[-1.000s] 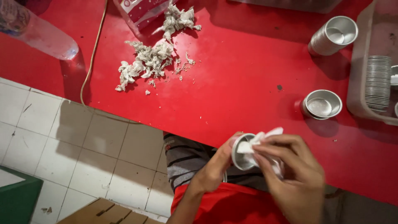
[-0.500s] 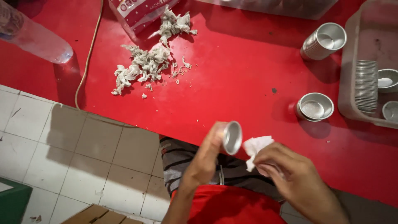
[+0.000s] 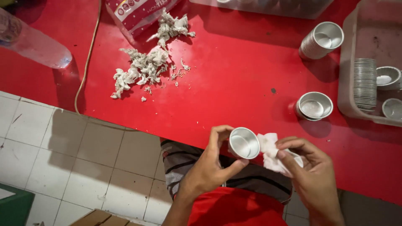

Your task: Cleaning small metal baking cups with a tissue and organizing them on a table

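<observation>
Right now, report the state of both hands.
Left hand: closed on a small round aluminium cup.
Right hand: pinching a crumpled white tissue.

Left hand (image 3: pixel 209 169) gripping metal cup (image 3: pixel 243 143), right hand (image 3: pixel 312 175) pinching tissue (image 3: pixel 270 150)

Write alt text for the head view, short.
Left hand holds a small metal cup; right hand holds a white tissue beside its rim. Behind, on a red table, lie crumpled tissue scraps and stacked cups.
</observation>
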